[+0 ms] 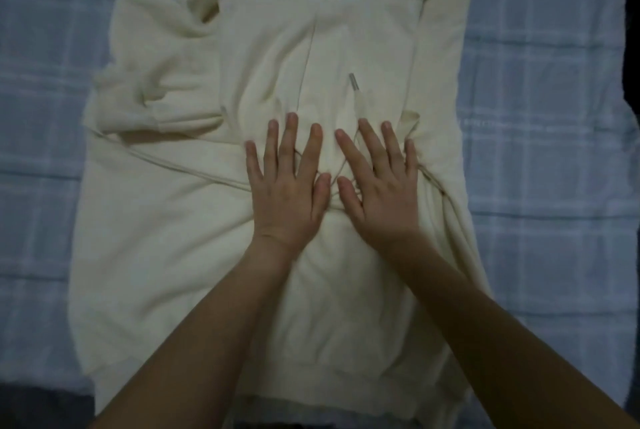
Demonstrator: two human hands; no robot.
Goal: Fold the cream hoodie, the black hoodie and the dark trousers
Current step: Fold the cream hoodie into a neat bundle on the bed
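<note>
The hoodie [194, 255] is plain cream; its drawstring [356, 96] has a grey tip; the bedsheet [540, 89] is pale blue-grey plaid with white lines.

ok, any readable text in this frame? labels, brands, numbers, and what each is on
None: there is no readable text in this view.
cream hoodie: plain fabric, no print or tag showing.
drawstring tip: bare grey end, no marking visible.
blue checked cover: pattern only, no lettering.
left hand and right hand lie flat on the hoodie's middle; anything under them is hidden.

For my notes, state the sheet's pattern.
The sheet is blue-grey plaid with pale lines, best seen in the head view.
</note>
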